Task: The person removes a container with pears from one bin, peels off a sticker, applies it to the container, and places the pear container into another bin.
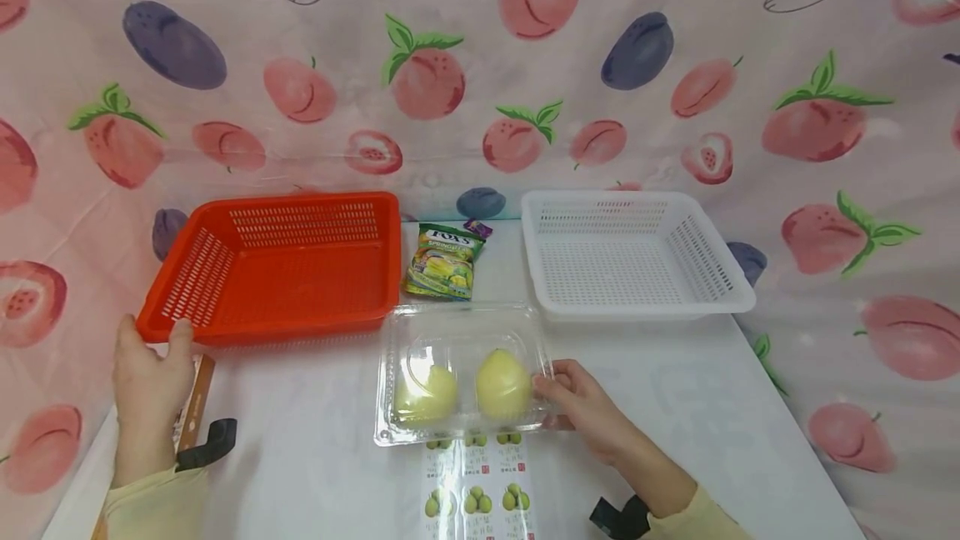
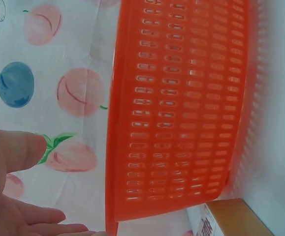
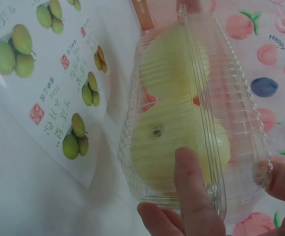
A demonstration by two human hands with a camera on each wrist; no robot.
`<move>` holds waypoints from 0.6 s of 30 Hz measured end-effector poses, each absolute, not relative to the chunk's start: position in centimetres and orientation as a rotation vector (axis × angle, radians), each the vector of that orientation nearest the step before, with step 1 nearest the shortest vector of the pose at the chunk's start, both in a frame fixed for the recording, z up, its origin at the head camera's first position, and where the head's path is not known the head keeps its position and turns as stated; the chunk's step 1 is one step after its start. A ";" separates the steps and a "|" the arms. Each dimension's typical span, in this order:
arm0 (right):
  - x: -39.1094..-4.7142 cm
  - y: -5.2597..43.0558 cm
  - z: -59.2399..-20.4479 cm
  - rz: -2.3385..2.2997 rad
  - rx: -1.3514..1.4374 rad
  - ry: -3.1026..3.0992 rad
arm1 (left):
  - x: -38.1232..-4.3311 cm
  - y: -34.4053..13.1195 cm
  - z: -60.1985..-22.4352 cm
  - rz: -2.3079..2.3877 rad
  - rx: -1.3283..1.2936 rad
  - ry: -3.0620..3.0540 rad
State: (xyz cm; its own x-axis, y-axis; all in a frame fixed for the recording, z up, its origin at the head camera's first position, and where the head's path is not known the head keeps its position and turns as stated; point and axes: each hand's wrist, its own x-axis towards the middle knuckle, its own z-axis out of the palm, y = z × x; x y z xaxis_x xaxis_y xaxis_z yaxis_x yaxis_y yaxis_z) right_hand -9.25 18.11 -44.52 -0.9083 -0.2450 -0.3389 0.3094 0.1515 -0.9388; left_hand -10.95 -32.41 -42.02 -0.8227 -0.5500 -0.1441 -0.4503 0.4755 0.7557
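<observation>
Clear ribbed plastic box [image 1: 465,377], between the hands, two rounded yellow-green fruits [image 1: 503,384] inside; right hand [image 1: 588,407] grips its side. Box hides part of printed sheet [image 1: 477,482]. Left hand [image 1: 152,382], fingers extended, by slotted red basket [image 1: 292,330]. Behind: green packet [image 1: 444,263], perforated white basket [image 1: 645,307].

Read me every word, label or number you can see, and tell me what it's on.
"FOX'S": green packet.
"SPRING...": same green packet; the rest is too small to read.
"Happy": fruit-print backdrop, right wrist view.
Unreadable: characters and red seals on the fruit-picture sheet, blurred.
Unreadable: lettering on the brown box, blurred.
</observation>
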 end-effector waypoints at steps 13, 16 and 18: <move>-9.9 18.4 -46.1 -1.788 0.130 2.065 | -11.0 -32.4 -42.9 -1.225 0.869 -2.579; -10.4 18.2 -46.6 -1.782 0.159 2.091 | -11.0 -32.3 -43.0 -1.227 0.873 -2.582; -10.8 18.0 -46.8 -1.782 0.176 2.099 | -11.0 -32.2 -42.9 -1.226 0.869 -2.580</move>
State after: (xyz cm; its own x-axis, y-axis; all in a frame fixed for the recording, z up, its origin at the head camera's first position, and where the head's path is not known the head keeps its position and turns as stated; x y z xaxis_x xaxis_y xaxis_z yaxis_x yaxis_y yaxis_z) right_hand -10.75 17.99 -46.82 -0.9198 -0.1476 -0.3635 0.3347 0.1880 -0.9234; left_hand -11.00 -32.20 -42.93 -0.8195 -0.5636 -0.1039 -0.4364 0.4962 0.7506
